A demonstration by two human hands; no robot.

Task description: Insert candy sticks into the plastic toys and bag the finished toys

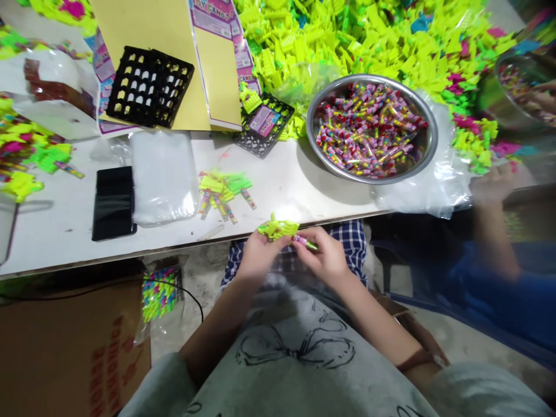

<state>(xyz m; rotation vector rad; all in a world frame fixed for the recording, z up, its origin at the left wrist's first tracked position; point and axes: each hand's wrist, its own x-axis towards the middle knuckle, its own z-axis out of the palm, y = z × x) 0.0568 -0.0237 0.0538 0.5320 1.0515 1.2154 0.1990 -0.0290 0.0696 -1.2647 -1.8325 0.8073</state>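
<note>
My left hand [259,253] is closed on a yellow-green plastic toy [278,227] just off the table's front edge. In my right hand [325,255] a small candy tube [305,241] with a pink wrapper is pinched, one end against the toy. Beyond my left hand, a small pile of yellow and green toys [223,184] with candy tubes attached lies on the white table. To the right, a steel bowl [428,156] holds many candy tubes [369,130].
A big heap of yellow-green toys [347,35] covers the back. At left lie a black phone [113,202], a stack of clear bags [164,176], a black plastic grid [150,87] and printed cards [217,69]. A co-worker's arm [495,214] reaches in at right.
</note>
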